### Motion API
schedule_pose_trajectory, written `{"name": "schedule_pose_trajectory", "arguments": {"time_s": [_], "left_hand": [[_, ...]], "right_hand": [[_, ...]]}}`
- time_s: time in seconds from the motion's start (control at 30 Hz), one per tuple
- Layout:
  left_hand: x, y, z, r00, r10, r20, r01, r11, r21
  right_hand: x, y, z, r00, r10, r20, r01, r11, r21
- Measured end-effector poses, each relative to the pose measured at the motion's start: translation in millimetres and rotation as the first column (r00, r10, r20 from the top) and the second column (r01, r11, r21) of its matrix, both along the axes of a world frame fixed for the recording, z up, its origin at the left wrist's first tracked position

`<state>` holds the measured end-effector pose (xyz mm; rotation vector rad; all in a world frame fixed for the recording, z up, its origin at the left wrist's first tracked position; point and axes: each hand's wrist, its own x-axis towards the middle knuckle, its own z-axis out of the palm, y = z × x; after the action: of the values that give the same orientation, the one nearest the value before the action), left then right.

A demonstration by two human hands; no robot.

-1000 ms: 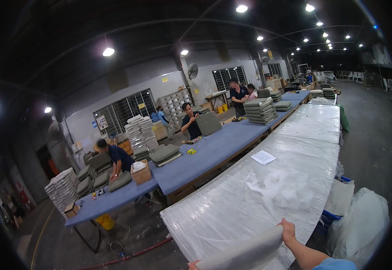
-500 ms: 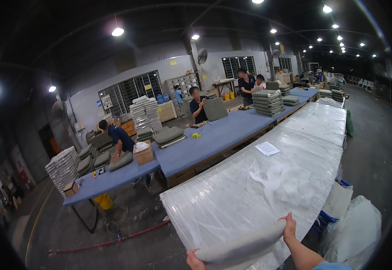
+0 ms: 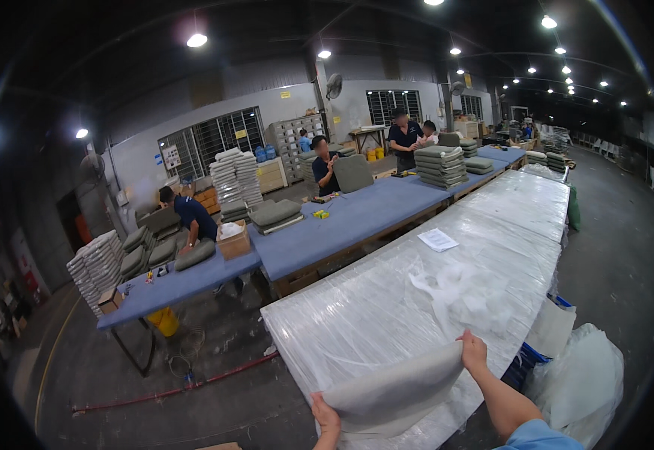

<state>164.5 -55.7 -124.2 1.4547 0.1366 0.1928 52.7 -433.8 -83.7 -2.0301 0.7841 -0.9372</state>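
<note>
Between my two hands hangs a piece of grey fabric [image 3: 394, 391], which looks like a cushion cover, though its exact kind I cannot make out. My left hand [image 3: 325, 418] is closed on its left end, and my right hand [image 3: 473, 351] grips its upper right corner. The fabric slopes over the near end of a table covered in clear plastic [image 3: 327, 330]. Beyond my right hand lies loose white wadding [image 3: 466, 294] on the plastic, with a white paper sheet [image 3: 438, 240] farther up.
A long blue-topped table [image 3: 327, 244] runs alongside, bearing stacks of grey cushions [image 3: 441, 166] and a cardboard box [image 3: 233, 241]. Several people work behind it. A clear plastic bag [image 3: 582, 382] stands at the right of my table; a red hose [image 3: 222, 376] crosses the floor.
The fabric's far edge has risen and its face has spread into view. Both hands moved up and away from me. The whole view shifted slightly.
</note>
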Motion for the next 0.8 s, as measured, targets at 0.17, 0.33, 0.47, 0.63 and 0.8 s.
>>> {"name": "schedule_pose_trajectory", "arguments": {"time_s": [0.17,0.33,0.47,0.63,0.8], "left_hand": [[-1,16,-4,0.997,-0.082,-0.005,0.082,0.988,0.129],[-4,24,3,0.932,-0.362,-0.031,0.362,0.932,0.02],[-16,46,-1,0.851,-0.487,0.195,0.507,0.859,-0.067],[-27,59,-3,0.761,-0.567,0.315,0.58,0.812,0.059],[-27,53,-6,0.793,-0.505,0.341,0.493,0.861,0.128]], "right_hand": [[32,115,53,0.733,0.568,-0.374,-0.68,0.602,-0.419],[60,222,66,0.514,0.532,-0.673,-0.857,0.298,-0.42],[75,263,57,0.398,0.529,-0.75,-0.913,0.307,-0.268],[73,267,44,0.518,0.551,-0.655,-0.856,0.333,-0.396],[84,269,52,0.532,0.567,-0.629,-0.847,0.362,-0.39]]}}
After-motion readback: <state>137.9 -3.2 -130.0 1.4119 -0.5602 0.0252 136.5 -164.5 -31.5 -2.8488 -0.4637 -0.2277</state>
